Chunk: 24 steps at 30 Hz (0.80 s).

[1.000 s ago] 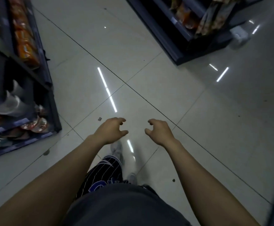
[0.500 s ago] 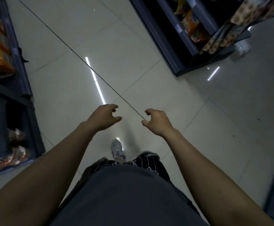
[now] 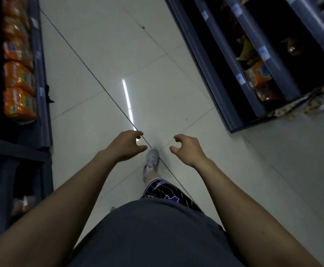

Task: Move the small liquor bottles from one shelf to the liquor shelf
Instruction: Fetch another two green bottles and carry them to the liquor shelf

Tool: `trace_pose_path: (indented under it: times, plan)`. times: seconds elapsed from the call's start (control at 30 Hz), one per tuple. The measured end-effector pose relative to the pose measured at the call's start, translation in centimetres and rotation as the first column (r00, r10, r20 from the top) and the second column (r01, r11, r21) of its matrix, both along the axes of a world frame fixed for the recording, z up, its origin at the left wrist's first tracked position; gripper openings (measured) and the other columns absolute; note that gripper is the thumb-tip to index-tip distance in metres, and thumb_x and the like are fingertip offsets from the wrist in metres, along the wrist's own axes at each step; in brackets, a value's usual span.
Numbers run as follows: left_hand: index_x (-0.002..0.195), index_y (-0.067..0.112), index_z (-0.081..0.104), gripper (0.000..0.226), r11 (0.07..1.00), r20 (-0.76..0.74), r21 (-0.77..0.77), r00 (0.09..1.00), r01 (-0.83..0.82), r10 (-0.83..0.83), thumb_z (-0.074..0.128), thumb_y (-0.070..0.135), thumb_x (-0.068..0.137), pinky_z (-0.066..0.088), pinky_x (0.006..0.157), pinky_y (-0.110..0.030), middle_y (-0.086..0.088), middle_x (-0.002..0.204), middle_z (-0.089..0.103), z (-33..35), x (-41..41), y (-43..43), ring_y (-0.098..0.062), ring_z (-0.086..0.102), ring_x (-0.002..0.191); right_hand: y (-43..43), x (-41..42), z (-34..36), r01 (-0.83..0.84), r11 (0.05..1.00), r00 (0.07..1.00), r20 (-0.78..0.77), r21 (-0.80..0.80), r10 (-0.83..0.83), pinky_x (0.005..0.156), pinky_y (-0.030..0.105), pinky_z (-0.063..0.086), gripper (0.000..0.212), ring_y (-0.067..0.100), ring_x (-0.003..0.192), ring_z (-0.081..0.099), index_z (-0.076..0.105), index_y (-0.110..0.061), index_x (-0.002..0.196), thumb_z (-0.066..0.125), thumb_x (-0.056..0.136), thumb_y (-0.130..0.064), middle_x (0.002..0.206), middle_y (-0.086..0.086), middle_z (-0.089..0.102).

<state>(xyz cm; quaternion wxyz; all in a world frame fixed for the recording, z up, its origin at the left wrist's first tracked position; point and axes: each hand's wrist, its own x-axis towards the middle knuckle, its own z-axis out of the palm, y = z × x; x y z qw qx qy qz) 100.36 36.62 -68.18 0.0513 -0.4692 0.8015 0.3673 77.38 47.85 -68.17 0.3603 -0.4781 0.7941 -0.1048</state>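
Head view looks down a shop aisle at the person's two bare forearms stretched forward over a pale tiled floor (image 3: 103,54). Left hand (image 3: 127,145) and right hand (image 3: 188,149) hover side by side in the centre of the frame, fingers loosely curled and spread apart, holding nothing. One grey shoe (image 3: 152,160) shows between and below them.

No small liquor bottles can be seen anywhere in this frame, and no liquor shelf either; where they are cannot be told. Along the left edge a dark shelf unit (image 3: 41,78) carries orange snack packets (image 3: 19,85), and in the upper right another shelf unit (image 3: 215,78) holds a few more packets (image 3: 261,74) in shadow.

As a judgement, the person is in transit between shelves with hands empty. Small liquor bottles are likely to be glass: rigid, smooth, breakable on this hard tile, and fairly heavy for their size. Taking each around the body below the shoulder, with fingers wrapped fully, should be safer than pinching the cap or neck.
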Motion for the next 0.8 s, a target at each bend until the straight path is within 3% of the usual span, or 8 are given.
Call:
trace_pose_path:
  times: [0.4, 0.67, 0.8]
  plan:
    - [0.143, 0.017, 0.054, 0.066, 0.998, 0.018, -0.033, 0.998, -0.054, 0.055, 0.071, 0.048, 0.086, 0.051, 0.099, -0.037, -0.001, 0.135, 0.063, 2.5, -9.8, -27.5, -0.019, 0.060, 0.119, -27.8, -9.6, 1.4, 0.034, 0.999, 0.995, 0.099, -0.030, -0.031, 0.094, 0.019, 0.038, 0.061, 0.019, 0.125, 0.059, 0.058, -0.015, 0.142, 0.072, 0.088, -0.039, 0.136, 0.002, 0.065]
    - [0.142, 0.015, 0.055, 0.065, 0.996, 0.001, -0.027, 0.997, 0.081, -0.081, 0.070, 0.046, 0.087, 0.051, 0.094, -0.034, -0.001, 0.130, 0.067, 1.9, -16.3, -46.9, -0.019, 0.063, 0.112, -46.1, -14.0, 0.7, 0.130, 0.991, 0.987, 0.097, -0.033, -0.126, 0.092, 0.018, 0.039, 0.060, 0.016, 0.122, 0.061, 0.059, -0.016, 0.141, 0.073, 0.087, -0.039, 0.134, 0.000, 0.066]
    - [0.143, 0.017, 0.055, 0.063, 0.987, -0.005, -0.009, 0.987, 0.162, -0.162, 0.068, 0.047, 0.089, 0.050, 0.095, -0.032, 0.002, 0.131, 0.067, 3.7, -18.6, -57.5, -0.017, 0.063, 0.113, -54.6, -15.6, 2.5, 0.253, 0.967, 0.964, 0.097, -0.036, -0.249, 0.096, 0.017, 0.039, 0.056, 0.016, 0.124, 0.060, 0.060, -0.015, 0.140, 0.073, 0.089, -0.035, 0.136, 0.001, 0.066]
